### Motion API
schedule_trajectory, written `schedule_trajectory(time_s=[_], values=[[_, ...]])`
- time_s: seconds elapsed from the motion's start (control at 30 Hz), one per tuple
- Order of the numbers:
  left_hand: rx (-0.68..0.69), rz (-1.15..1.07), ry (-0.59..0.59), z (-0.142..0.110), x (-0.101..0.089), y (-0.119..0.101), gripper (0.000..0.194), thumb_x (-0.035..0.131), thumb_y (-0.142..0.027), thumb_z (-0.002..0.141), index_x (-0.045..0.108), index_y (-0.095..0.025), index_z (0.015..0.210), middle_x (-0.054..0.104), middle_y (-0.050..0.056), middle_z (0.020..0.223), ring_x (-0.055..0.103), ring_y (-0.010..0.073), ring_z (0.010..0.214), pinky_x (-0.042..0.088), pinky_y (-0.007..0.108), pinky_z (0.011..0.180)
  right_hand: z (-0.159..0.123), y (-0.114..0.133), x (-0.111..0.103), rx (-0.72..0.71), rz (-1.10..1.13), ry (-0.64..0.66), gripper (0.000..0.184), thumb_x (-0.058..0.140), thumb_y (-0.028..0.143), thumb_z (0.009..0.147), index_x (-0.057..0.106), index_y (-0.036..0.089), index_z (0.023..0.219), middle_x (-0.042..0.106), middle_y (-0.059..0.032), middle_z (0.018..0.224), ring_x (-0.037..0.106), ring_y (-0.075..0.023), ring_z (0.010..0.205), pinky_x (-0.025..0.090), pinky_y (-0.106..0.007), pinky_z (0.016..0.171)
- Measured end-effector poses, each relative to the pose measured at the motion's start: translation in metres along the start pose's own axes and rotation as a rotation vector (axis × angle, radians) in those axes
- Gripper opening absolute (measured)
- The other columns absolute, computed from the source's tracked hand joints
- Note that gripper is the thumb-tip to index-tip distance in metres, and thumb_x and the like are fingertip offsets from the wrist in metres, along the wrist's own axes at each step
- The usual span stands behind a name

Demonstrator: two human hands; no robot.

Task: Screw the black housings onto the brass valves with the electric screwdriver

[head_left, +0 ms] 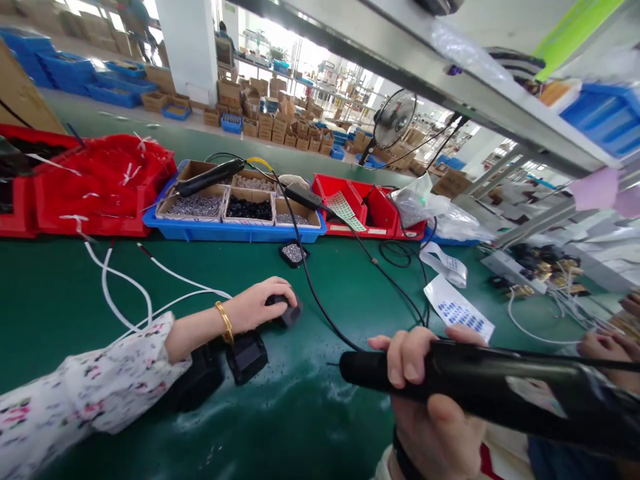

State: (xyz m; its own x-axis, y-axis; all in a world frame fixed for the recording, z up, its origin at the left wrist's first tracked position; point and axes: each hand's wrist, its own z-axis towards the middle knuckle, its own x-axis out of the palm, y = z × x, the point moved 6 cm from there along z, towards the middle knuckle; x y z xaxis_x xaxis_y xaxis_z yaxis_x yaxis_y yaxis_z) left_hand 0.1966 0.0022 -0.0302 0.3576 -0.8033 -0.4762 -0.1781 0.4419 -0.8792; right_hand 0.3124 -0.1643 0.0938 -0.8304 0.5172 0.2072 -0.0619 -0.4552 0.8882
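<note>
— What's under my left hand (260,307)?
— A small black part (286,311) at frame centre, mostly hidden by curled fingers that cover it; hard to make out.
— And my right hand (425,400)?
— Lower right, wrist cut off, fist closed round the black driver (480,383), tip pointing left.
— Beyond?
— A blue tray (235,232) of screws, upper centre.

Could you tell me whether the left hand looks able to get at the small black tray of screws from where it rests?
Probably yes: the left hand rests on a black part, and bare green mat lies between it and the tray.
</note>
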Motion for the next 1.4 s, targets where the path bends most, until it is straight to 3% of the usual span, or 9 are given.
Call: schedule_trajectory(time_s=[0.1,0.27,0.47,0.9,1.1,1.2,1.27,1.33,1.4], values=[[0.015,-0.208,-0.013,-0.001,-0.010,0.015,0.017,0.049,-0.026,0.082,0.064,-0.017,0.083,0.053,0.008,0.117,0.050,0.0186,0.112,0.043,0.030,0.093,0.021,0.008,0.029,-0.110,0.020,-0.051,0.044,0.071,0.032,0.075,0.044,0.027,0.109,0.051,0.0050,0.066,0.049,-0.0127,0.054,0.049,-0.041,0.071],[-0.013,-0.308,-0.083,-0.003,-0.013,0.031,0.013,0.069,-0.019,0.067,0.066,-0.017,0.079,0.052,0.008,0.121,0.053,0.0207,0.109,0.039,0.034,0.097,0.034,-0.008,0.068,-0.177,0.034,-0.158,0.022,0.062,0.034,0.082,0.047,0.023,0.094,0.044,0.0086,0.052,0.038,-0.0089,0.038,0.037,-0.027,0.047],[-0.021,-0.388,-0.113,-0.003,-0.012,0.034,0.009,0.068,-0.014,0.065,0.067,-0.018,0.073,0.054,0.006,0.114,0.056,0.0188,0.101,0.041,0.033,0.094,0.041,-0.027,0.086,-0.141,-0.009,-0.132,0.019,0.057,0.035,0.084,0.045,0.023,0.093,0.042,0.0087,0.053,0.039,-0.0091,0.039,0.037,-0.028,0.048],[-0.031,-0.400,-0.087,-0.001,-0.009,0.037,0.017,0.070,-0.008,0.062,0.068,-0.018,0.075,0.053,0.004,0.114,0.054,0.0184,0.104,0.038,0.031,0.097,0.039,-0.046,0.089,-0.090,-0.009,-0.130,0.020,0.056,0.033,0.083,0.043,0.024,0.095,0.042,0.0092,0.053,0.038,-0.0088,0.040,0.038,-0.028,0.050],[-0.021,-0.340,-0.087,-0.004,-0.007,0.036,0.016,0.070,-0.007,0.064,0.068,-0.017,0.076,0.052,0.004,0.114,0.055,0.0174,0.103,0.039,0.030,0.096,0.040,-0.048,0.085,-0.091,0.012,-0.103,0.019,0.058,0.034,0.082,0.043,0.022,0.085,0.043,0.0090,0.052,0.040,-0.0091,0.040,0.038,-0.027,0.048],[0.011,-0.196,-0.039,-0.001,-0.001,0.030,0.015,0.072,-0.012,0.066,0.068,-0.018,0.079,0.050,0.004,0.116,0.055,0.0175,0.102,0.040,0.030,0.095,0.033,-0.046,0.077,-0.117,0.025,-0.091,0.021,0.059,0.034,0.081,0.043,0.021,0.085,0.044,0.0091,0.053,0.041,-0.0094,0.040,0.039,-0.028,0.049],[0.057,-0.005,0.079,0.003,0.008,0.020,0.016,0.072,-0.019,0.068,0.068,-0.021,0.083,0.049,0.003,0.119,0.054,0.0185,0.102,0.042,0.030,0.092,0.024,-0.044,0.069,-0.104,0.042,-0.067,0.022,0.061,0.033,0.080,0.044,0.021,0.086,0.047,0.0085,0.054,0.042,-0.0098,0.041,0.039,-0.028,0.049],[0.116,0.243,0.224,0.003,0.018,0.004,0.027,0.072,-0.024,0.070,0.066,-0.027,0.096,0.047,0.004,0.123,0.052,0.0226,0.107,0.045,0.033,0.088,0.013,-0.041,0.056,-0.074,0.041,-0.074,0.022,0.061,0.031,0.080,0.045,0.020,0.088,0.048,0.0078,0.055,0.043,-0.0103,0.042,0.039,-0.029,0.050],[0.176,0.456,0.255,-0.007,0.021,-0.015,0.049,0.072,-0.026,0.070,0.056,-0.031,0.116,0.042,0.008,0.131,0.047,0.0276,0.112,0.046,0.037,0.086,-0.002,-0.035,0.040,-0.081,0.012,-0.109,0.022,0.061,0.031,0.080,0.046,0.019,0.090,0.048,0.0074,0.056,0.043,-0.0105,0.043,0.038,-0.029,0.050]])
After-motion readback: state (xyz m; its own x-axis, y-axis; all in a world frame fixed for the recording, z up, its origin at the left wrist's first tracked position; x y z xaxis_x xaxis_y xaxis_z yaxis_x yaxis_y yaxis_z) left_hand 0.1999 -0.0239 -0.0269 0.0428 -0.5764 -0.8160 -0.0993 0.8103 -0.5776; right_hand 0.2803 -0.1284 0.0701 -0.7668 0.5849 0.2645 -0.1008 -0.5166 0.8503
